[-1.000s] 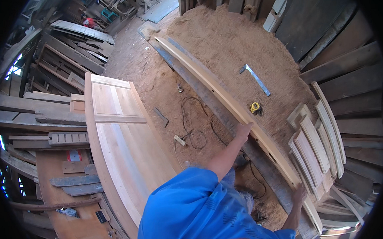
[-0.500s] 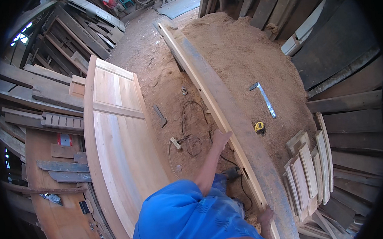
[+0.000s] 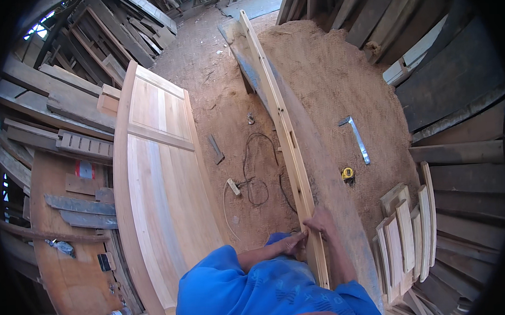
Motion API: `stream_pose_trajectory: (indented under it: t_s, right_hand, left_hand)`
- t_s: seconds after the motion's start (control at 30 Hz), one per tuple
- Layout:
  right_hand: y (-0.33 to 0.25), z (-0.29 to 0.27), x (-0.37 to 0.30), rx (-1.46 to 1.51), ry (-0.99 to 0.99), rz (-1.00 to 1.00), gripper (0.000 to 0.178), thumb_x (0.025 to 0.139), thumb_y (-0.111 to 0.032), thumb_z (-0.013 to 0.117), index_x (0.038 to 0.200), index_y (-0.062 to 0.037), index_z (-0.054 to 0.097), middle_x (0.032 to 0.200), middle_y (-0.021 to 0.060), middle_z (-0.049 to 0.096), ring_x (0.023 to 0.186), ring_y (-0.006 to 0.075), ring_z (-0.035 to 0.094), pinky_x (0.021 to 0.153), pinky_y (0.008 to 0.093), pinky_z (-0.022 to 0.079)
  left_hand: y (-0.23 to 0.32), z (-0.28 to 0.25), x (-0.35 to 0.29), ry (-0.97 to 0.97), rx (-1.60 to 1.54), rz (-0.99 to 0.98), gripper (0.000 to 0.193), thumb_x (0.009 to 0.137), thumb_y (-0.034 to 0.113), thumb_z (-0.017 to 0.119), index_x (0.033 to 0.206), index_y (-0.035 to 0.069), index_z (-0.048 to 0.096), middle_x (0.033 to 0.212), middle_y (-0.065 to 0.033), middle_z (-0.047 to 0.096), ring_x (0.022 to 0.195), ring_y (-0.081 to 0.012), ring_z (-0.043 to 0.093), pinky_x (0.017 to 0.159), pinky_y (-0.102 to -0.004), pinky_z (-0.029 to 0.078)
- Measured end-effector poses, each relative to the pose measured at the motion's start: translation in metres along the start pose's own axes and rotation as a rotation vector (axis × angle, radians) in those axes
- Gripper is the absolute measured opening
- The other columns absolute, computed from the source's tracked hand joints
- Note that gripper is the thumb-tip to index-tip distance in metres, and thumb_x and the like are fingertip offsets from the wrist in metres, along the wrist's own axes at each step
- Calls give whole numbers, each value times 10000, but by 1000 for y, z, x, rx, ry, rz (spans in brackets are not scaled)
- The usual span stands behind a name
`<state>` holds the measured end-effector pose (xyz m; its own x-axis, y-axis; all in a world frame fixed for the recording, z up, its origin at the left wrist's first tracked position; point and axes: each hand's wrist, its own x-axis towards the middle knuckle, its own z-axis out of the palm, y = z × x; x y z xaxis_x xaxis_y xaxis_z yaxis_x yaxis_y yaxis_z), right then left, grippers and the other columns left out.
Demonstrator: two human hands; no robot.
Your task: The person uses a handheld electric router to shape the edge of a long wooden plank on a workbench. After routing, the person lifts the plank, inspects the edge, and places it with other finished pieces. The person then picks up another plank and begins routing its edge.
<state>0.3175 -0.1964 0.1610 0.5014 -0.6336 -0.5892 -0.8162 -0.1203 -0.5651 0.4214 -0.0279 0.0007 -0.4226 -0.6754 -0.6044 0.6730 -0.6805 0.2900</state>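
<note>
A long, pale wooden rail (image 3: 300, 181) with slots and small holes along its faces runs from near my body to the far end of a worn grey plank bench (image 3: 335, 190). My left hand (image 3: 294, 243) grips the rail's left side, its fingers partly hidden. Just ahead and to the right, my right hand (image 3: 321, 221) is closed round the rail's other side. The rail lies at a slight angle across the bench, its far end reaching past the bench's left edge line. On my left leans a large panelled wooden door (image 3: 175, 189).
On the sawdust right of the bench lie a metal try square (image 3: 357, 139) and a yellow tape measure (image 3: 348, 175). Left of it are a dark angled tool (image 3: 215, 150), a power socket (image 3: 233, 186) and looping cable. Short boards (image 3: 405, 235) stack at right; planks line both walls.
My right hand has moved forward from the rail's near end, and my left hand has drawn back, so they now sit close together. The rail has turned, showing another slotted face.
</note>
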Motion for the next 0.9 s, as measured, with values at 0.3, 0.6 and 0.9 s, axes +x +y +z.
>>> stream_pose_trajectory:
  t_s: [0.3, 0.6, 0.9]
  right_hand:
    - [6, -13, -10, 208, 164, -32, 600, 780, -295, 696, 1240, 80, 605, 1098, 249, 697, 1008, 327, 693, 889, 404, 540]
    - [181, 19, -288, 812, -76, 134, 600, 919, -264, 656, 1413, 36, 496, 1328, 193, 605, 1222, 272, 589, 1018, 381, 478]
    - [63, -4, -449, 1293, 525, -701, 912, 822, -516, 743, 1421, 98, 433, 1433, 280, 492, 1305, 409, 510, 1129, 509, 370]
  left_hand:
    - [20, 104, 4, -52, -350, 157, 824, 762, 769, 651, 1285, 134, 595, 1111, -125, 682, 1027, -303, 662, 922, -538, 537]
    - [38, 120, 37, 20, -183, 238, 765, 704, 803, 678, 1097, 149, 629, 903, -106, 668, 817, -267, 681, 755, -492, 598]
    - [123, 219, 53, -319, -391, 377, 586, 790, 667, 704, 1046, 145, 638, 816, -63, 685, 719, -307, 706, 660, -551, 626]
